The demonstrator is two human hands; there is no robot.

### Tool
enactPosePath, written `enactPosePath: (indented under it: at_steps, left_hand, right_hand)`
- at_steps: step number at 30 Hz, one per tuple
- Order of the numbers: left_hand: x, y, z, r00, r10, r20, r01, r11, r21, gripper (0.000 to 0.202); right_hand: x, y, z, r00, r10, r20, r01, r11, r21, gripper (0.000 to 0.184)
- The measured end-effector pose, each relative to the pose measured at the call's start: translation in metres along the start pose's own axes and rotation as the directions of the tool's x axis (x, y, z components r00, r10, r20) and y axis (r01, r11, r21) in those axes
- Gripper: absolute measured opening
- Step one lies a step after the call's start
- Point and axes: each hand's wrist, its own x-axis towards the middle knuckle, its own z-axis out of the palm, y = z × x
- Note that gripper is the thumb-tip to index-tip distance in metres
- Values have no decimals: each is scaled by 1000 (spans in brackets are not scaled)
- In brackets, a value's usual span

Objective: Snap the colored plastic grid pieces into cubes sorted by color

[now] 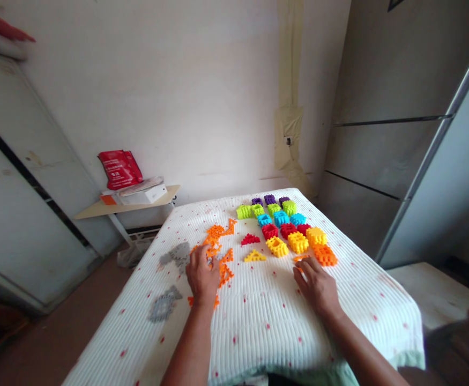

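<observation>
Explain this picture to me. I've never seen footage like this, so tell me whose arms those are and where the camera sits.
There is no machine here: these are a person's own two bare arms. The one picture comes from a camera worn on their head, looking forward and down. On a white ribbed bedspread lie rows of colourful plastic building blocks. The left hand is on flat orange plastic pieces, though whether it holds one is hidden. The right hand rests open, holding nothing visible.
</observation>
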Motion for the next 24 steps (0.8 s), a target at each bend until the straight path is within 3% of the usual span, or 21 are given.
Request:
enactPosePath:
  at_steps: [3, 8, 12, 15, 17, 20, 24]
  left_hand:
    - [-7, 12, 0, 997, 73, -2, -73, 994, -76, 38]
    - [-45, 51, 3, 976, 152, 155, -131, 982, -137, 48]
    - [-71, 81, -1, 882, 283, 377, -221, 954, -201, 47]
    - [-75, 90, -4, 827, 300, 476, -215, 950, -225, 46]
    - [-74, 86, -4, 827, 264, 495, -141, 952, -273, 42]
    - [-72, 73, 2, 855, 115, 505, 92, 926, -367, 29]
    - [-70, 61, 8, 845, -82, 529, 374, 797, -473, 24]
  right_hand:
    - [-1, 0, 0, 1000, -14, -10, 15, 999, 33, 27]
    - [-2, -6, -3, 1000, -23, -3, 23, 982, 186, 21]
    - [-3, -13, -4, 997, -43, 63, 22, 954, 300, 19]
    - [-3, -15, -6, 991, -24, 130, -17, 952, 304, 20]
    - [-4, -18, -9, 981, -12, 192, -47, 954, 297, 20]
    - [-5, -27, -13, 960, -30, 279, -46, 964, 262, 20]
    - [-7, -49, -10, 931, -15, 363, -37, 990, 136, 26]
